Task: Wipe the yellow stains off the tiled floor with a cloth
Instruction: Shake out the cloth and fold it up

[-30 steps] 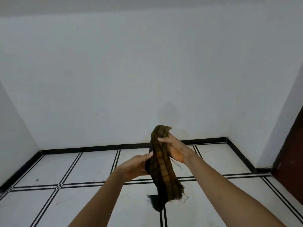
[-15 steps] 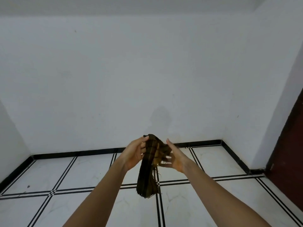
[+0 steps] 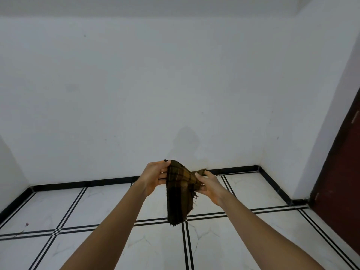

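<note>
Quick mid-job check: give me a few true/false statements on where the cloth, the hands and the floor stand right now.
1. The left hand and the right hand both hold the cloth. True.
2. The tiled floor is white with black double lines. True.
3. The cloth is pressed flat on the tiled floor. False: it hangs in the air between the two hands, above the floor.
4. The cloth is plain white. False: it is dark brown with a plaid pattern.
5. A dark door stands at the right edge of the view. True.
</note>
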